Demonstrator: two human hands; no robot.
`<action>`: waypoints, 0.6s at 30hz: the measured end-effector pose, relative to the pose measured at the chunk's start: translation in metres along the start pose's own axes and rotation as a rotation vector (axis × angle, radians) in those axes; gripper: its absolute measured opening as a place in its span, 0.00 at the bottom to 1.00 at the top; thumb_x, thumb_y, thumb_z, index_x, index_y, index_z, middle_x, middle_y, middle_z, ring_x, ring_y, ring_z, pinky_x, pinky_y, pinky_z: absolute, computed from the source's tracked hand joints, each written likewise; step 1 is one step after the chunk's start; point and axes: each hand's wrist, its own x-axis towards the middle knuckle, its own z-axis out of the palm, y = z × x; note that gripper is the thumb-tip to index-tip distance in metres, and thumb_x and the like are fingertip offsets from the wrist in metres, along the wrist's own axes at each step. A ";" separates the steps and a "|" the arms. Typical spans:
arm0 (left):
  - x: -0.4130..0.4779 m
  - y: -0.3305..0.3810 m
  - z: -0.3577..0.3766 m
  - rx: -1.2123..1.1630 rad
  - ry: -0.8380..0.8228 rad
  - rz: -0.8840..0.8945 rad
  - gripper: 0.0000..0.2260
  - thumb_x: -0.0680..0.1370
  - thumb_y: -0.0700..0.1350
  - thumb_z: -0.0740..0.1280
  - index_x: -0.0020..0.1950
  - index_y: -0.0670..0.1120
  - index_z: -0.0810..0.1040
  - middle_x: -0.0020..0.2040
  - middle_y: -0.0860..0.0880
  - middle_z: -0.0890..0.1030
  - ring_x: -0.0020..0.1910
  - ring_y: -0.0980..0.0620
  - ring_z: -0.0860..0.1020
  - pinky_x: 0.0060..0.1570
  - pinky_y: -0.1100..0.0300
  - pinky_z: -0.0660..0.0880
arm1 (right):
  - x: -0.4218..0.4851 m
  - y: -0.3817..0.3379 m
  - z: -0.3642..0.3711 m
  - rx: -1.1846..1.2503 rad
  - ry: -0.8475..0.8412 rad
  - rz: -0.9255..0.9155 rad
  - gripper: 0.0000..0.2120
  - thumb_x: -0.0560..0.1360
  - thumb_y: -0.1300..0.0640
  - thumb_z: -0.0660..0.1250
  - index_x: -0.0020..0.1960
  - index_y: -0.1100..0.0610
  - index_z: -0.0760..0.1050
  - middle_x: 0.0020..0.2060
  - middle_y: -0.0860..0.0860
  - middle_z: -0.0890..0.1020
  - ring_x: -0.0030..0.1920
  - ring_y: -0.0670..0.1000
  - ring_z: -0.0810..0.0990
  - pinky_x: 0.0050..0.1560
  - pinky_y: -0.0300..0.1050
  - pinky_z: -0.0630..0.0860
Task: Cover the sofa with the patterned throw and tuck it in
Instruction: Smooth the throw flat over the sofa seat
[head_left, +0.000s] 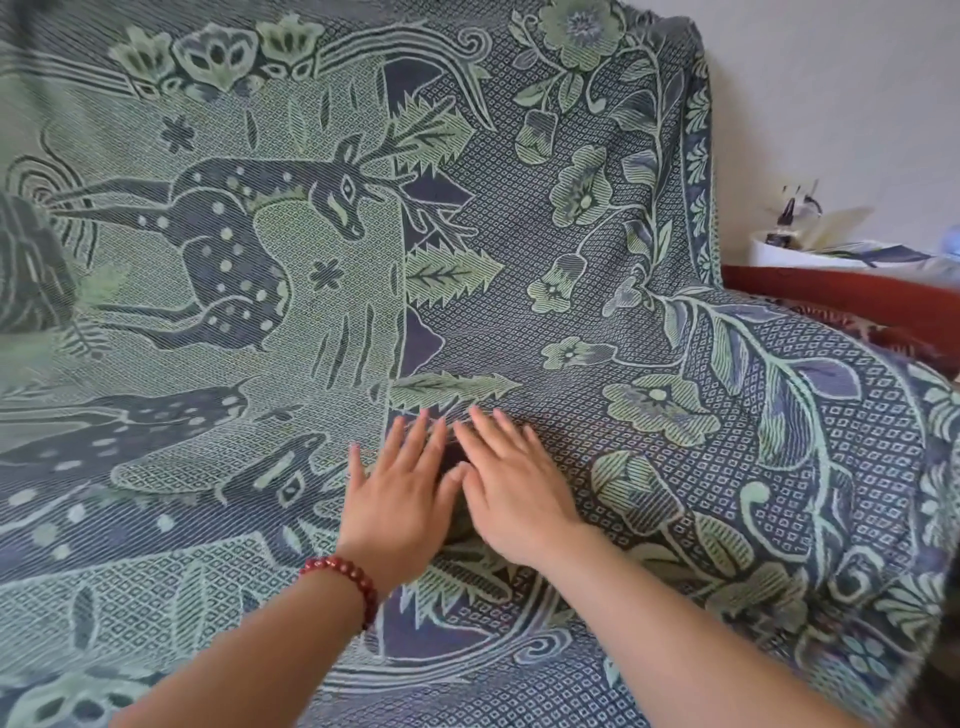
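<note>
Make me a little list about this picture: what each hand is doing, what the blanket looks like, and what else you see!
left hand: flat, fingers straight, pressing the throw
right hand: flat beside it, pressing too
throw: green and blue, woven deer, leaves and flowers
bracelet: red beads on the left wrist
wooden rail: red-brown, at the right edge, uncovered

No words, labels, brands or numbers can be read anywhere. The throw (467, 260) bears only woven deer, flowers and leaves, and the items at the right edge are too blurred to read.
</note>
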 end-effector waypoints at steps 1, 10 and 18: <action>0.004 -0.012 -0.003 0.021 -0.003 -0.014 0.30 0.75 0.63 0.33 0.76 0.56 0.36 0.75 0.58 0.35 0.74 0.55 0.33 0.71 0.45 0.32 | 0.009 -0.009 0.004 0.012 -0.017 0.003 0.25 0.82 0.48 0.43 0.78 0.50 0.45 0.77 0.48 0.43 0.77 0.49 0.41 0.75 0.49 0.39; -0.002 -0.064 0.020 -0.009 -0.058 -0.061 0.30 0.75 0.65 0.34 0.76 0.59 0.35 0.77 0.57 0.39 0.75 0.55 0.37 0.73 0.44 0.34 | 0.019 -0.042 0.043 0.001 -0.088 0.103 0.27 0.80 0.41 0.36 0.78 0.46 0.41 0.77 0.45 0.43 0.77 0.49 0.40 0.75 0.54 0.39; -0.008 -0.067 0.005 -0.037 -0.110 -0.005 0.36 0.66 0.68 0.26 0.73 0.58 0.30 0.75 0.58 0.32 0.73 0.57 0.31 0.69 0.50 0.29 | 0.018 -0.055 0.030 0.031 -0.043 0.153 0.33 0.75 0.40 0.28 0.78 0.49 0.41 0.77 0.45 0.42 0.76 0.47 0.39 0.75 0.52 0.37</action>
